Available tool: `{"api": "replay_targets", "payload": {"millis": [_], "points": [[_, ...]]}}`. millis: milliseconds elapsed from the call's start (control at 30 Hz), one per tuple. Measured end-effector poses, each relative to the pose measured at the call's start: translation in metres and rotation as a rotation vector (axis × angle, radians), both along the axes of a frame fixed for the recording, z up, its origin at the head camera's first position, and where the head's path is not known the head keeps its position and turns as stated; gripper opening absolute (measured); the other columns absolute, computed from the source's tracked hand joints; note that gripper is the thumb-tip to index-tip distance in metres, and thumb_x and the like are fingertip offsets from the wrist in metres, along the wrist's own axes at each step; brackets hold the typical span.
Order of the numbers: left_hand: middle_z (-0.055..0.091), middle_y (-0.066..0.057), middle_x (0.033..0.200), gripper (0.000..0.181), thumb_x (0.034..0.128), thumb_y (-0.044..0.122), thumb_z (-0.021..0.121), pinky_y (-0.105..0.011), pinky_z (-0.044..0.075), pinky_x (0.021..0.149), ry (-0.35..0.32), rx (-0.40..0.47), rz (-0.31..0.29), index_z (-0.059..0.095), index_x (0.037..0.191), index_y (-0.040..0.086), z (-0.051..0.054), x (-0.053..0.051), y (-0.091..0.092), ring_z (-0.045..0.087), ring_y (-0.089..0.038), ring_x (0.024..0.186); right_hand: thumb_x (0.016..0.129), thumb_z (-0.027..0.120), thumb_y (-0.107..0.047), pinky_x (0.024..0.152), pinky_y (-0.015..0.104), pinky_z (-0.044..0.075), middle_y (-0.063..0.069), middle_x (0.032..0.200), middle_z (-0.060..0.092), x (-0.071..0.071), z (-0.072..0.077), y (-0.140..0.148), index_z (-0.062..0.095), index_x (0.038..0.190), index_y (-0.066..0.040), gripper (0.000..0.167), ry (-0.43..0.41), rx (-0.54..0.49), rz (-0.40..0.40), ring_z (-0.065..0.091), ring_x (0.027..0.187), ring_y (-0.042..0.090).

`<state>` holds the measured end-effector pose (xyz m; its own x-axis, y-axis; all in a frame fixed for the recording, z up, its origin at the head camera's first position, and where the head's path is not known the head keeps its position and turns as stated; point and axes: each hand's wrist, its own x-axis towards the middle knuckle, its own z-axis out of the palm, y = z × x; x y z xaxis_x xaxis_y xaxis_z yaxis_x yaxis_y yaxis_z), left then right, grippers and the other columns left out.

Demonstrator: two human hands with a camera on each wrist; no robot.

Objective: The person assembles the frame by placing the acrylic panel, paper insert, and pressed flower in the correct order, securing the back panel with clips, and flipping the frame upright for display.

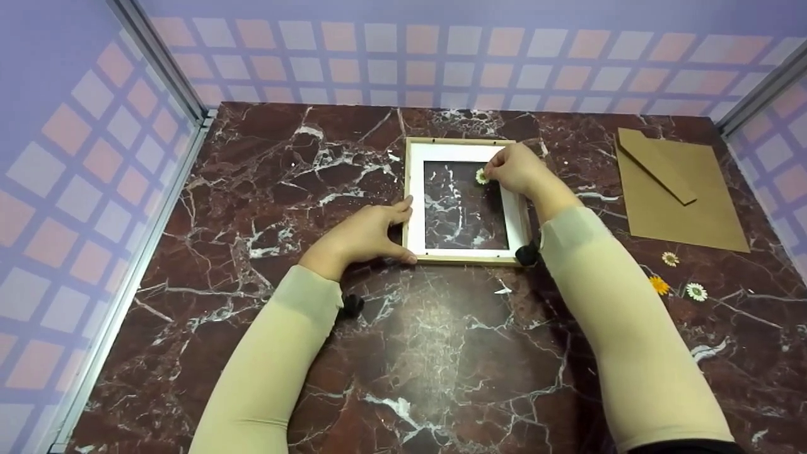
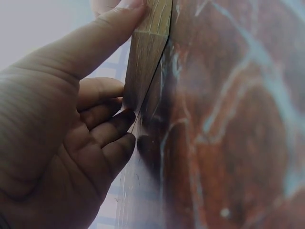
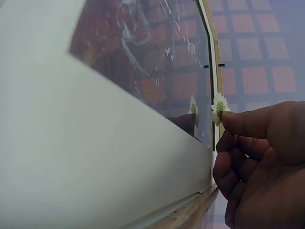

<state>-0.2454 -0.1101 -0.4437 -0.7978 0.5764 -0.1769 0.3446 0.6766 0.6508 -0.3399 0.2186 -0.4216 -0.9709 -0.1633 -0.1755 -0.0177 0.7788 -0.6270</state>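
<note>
Left hand (image 1: 365,233): relaxed, fingers against the left edge of the wooden frame (image 1: 463,260), thumb at its near left corner. We'd call that steadying, not clamping.
Right hand (image 1: 520,169): thumb and finger pinch a white flower (image 1: 481,177), the other fingers tucked in.
White flower spot: at our right fingertips, over the pane (image 1: 463,208), by the pane's far right corner and well apart from the left hand. In the right wrist view there's a gap to its reflection, so we read it as held off the surface.
White flower feel: looks dried, so we're guessing next to no weight, papery, brittle. We'd pinch lightly at the centre, since petals probably snap first.
Frame spot: between our hands, toward the far edge of the table (image 1: 410,353).
Frame feel: stiff and fairly light, we reckon. Grab the outer wood at edges or corners, not the white border (image 1: 416,214).
Pane feel: shiny, probably slick. Can't tell glass from plastic, so we wouldn't lean on it.
Loose flowers: an orange one (image 1: 659,285), a white-petalled one (image 1: 696,291) and a smaller pale one (image 1: 669,258), toward the table's right edge. Same gentle pinch, imo.
Envelope (image 1: 674,195): brown, near the table's far right corner, beyond those flowers. Probably light, bendy paper.
</note>
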Motion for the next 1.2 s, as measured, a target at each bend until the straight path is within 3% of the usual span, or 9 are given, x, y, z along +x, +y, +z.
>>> {"api": "replay_targets", "payload": {"millis": [67,133,233,300,333,433,667,900,1200], "points": [[0.026,-0.005,0.188,0.104,0.0844,0.039,0.1,-0.045,0.025,0.146,0.002,0.003,0.001,0.049,0.168,0.006,0.0,0.0,0.0,0.032,-0.035,0.174,0.109,0.067,-0.015,0.08,0.036,0.049,-0.008,0.082,0.062,0.0,0.0,0.0,0.083,0.109,0.002,0.023,0.0,0.017,0.006,0.05,0.08,0.014],[0.026,-0.005,0.188,0.104,0.0842,0.039,0.1,-0.045,0.025,0.146,0.006,0.002,0.002,0.049,0.168,0.006,0.0,0.0,0.0,0.032,-0.035,0.173,0.109,0.069,-0.017,0.107,0.049,0.052,-0.01,0.078,0.062,0.0,0.0,0.001,0.083,0.11,0.001,0.023,-0.004,0.044,0.012,0.053,0.084,0.018],[0.026,-0.004,0.188,0.104,0.0841,0.039,0.1,-0.044,0.025,0.146,0.006,0.002,0.001,0.049,0.168,0.006,-0.001,0.0,0.0,0.033,-0.035,0.173,0.109,0.068,-0.019,0.137,0.078,0.022,-0.012,0.076,0.065,0.002,0.002,0.001,0.085,0.11,-0.003,0.023,-0.019,0.089,0.028,0.061,0.097,0.026],[0.026,-0.004,0.188,0.104,0.0842,0.04,0.1,-0.045,0.025,0.146,0.004,0.001,0.0,0.049,0.168,0.006,-0.001,0.0,0.001,0.033,-0.035,0.173,0.11,0.067,-0.02,0.135,0.089,0.0,-0.01,0.077,0.069,0.004,0.004,0.001,0.086,0.11,-0.005,0.024,-0.027,0.116,0.041,0.064,0.107,0.032],[0.026,-0.004,0.188,0.104,0.0843,0.04,0.1,-0.045,0.025,0.146,0.003,0.001,0.0,0.049,0.168,0.006,-0.001,0.0,0.001,0.032,-0.035,0.174,0.11,0.067,-0.021,0.134,0.09,-0.002,-0.009,0.079,0.072,0.005,0.005,0.001,0.086,0.11,-0.006,0.024,-0.032,0.126,0.047,0.065,0.112,0.034],[0.026,-0.003,0.188,0.104,0.0848,0.04,0.1,-0.045,0.025,0.146,0.002,-0.001,0.001,0.049,0.168,0.006,-0.001,0.0,0.002,0.031,-0.034,0.174,0.111,0.067,-0.022,0.133,0.091,-0.002,-0.002,0.087,0.077,0.009,0.005,0.0,0.085,0.11,-0.006,0.025,-0.035,0.144,0.058,0.067,0.118,0.038],[0.026,-0.003,0.188,0.104,0.085,0.039,0.1,-0.045,0.026,0.146,0.012,-0.011,0.004,0.048,0.169,0.007,-0.001,0.0,0.001,0.032,-0.034,0.174,0.109,0.07,-0.022,0.134,0.089,0.007,0.0,0.088,0.077,0.015,0.003,-0.002,0.085,0.104,-0.006,0.022,-0.003,0.172,0.062,0.066,0.107,0.037],[0.026,-0.003,0.188,0.103,0.0852,0.04,0.1,-0.045,0.027,0.145,0.02,-0.013,-0.002,0.049,0.168,0.007,-0.001,0.0,0.001,0.033,-0.034,0.173,0.108,0.073,-0.023,0.135,0.082,0.013,0.01,0.102,0.084,0.016,0.0,-0.001,0.086,0.106,-0.007,0.02,0.003,0.167,0.042,0.068,0.113,0.037],[0.026,-0.003,0.188,0.103,0.0858,0.04,0.1,-0.045,0.025,0.146,0.011,-0.015,0.004,0.048,0.169,0.007,0.001,0.001,0.0,0.032,-0.034,0.174,0.109,0.073,-0.02,0.132,0.091,-0.004,0.016,0.121,0.085,0.027,0.012,0.013,0.084,0.114,-0.007,0.018,0.014,0.101,0.029,0.071,0.129,0.043]]}}
